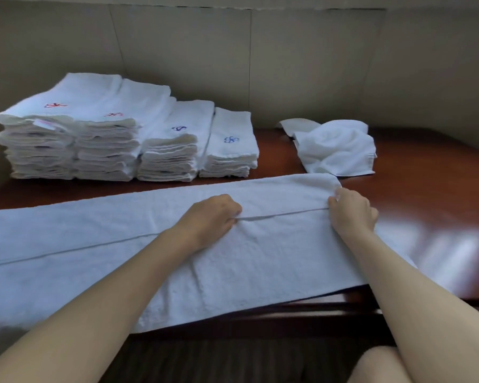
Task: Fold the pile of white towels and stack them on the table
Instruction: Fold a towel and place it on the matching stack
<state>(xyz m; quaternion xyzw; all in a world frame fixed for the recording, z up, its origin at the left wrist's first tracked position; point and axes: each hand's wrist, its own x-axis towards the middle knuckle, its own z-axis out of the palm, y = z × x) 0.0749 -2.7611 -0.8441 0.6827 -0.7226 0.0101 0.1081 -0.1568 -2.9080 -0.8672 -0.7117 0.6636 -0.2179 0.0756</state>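
Both hands (209,217) (351,210) pinch the towel's (260,258) folded edge; bare table (426,217) lies rightward.

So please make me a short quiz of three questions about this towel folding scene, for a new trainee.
1. True or false: both hands pinch the folded edge of the long towel spread across the table.
2. How many side-by-side stacks of folded towels stand at the back left? A) two B) four C) six
3. Fill in: the crumpled towel lies at the back ____ of the table.

Key
1. True: the left hand and the right hand each have a grip on that edge.
2. B
3. right
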